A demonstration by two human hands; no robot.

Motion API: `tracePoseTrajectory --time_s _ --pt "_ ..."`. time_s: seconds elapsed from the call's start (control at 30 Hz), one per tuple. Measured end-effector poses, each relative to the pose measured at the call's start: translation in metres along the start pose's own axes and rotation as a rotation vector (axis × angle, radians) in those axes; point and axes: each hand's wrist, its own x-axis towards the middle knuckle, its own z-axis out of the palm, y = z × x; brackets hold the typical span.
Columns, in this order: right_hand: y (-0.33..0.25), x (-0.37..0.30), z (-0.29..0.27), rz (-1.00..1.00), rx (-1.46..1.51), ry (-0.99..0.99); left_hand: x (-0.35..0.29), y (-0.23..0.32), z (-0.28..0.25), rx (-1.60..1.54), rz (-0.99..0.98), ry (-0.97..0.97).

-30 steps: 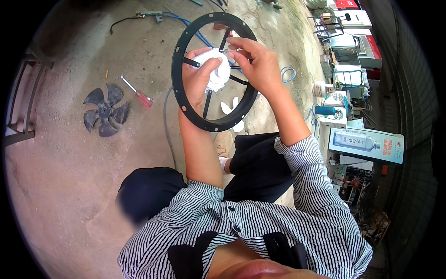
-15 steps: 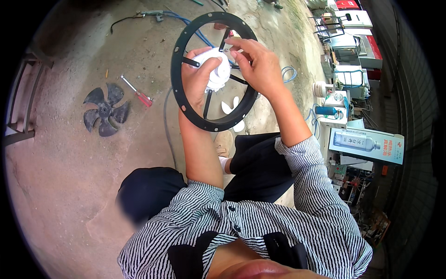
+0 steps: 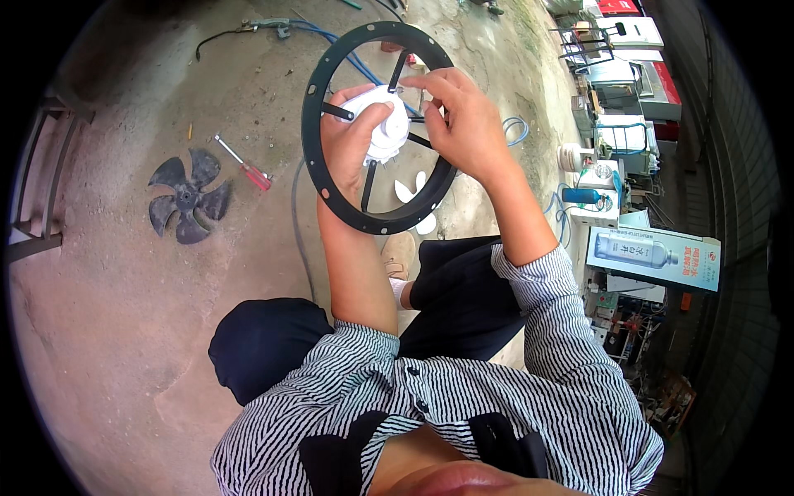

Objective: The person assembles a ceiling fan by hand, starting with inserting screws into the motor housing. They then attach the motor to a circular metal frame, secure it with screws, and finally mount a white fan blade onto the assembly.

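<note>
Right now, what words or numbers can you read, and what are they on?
Blue box: big orange print beside a bottle picture; I won't copy the words out.
Its small print: too small to read.
Red box: any print too small to read.
Ring, motor, fan: no writing I can see.

The ring (image 3: 312, 132) is black, the hub (image 3: 389, 128) white, the shirt (image 3: 451, 388) black-and-white striped.

The left hand (image 3: 351, 139) grips the white round part (image 3: 397, 126) inside a black ring frame (image 3: 313, 140), the right hand (image 3: 463, 124) holding its fingers (image 3: 424, 83) near a spoke (image 3: 399, 70), while a dark fan (image 3: 188, 198) and screwdriver (image 3: 255, 175) lie on the floor (image 3: 116, 331).
</note>
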Motion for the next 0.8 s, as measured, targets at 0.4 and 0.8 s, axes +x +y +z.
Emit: tracePoseTrajectory --time_s 0.4,0.8 --pt "0.003 -0.001 0.001 -0.052 -0.120 0.078 0.001 -0.001 0.001 0.019 -0.001 0.012" --pt "0.010 -0.003 0.008 -0.047 -0.168 0.055 0.000 -0.001 0.001 0.008 -0.001 -0.003"
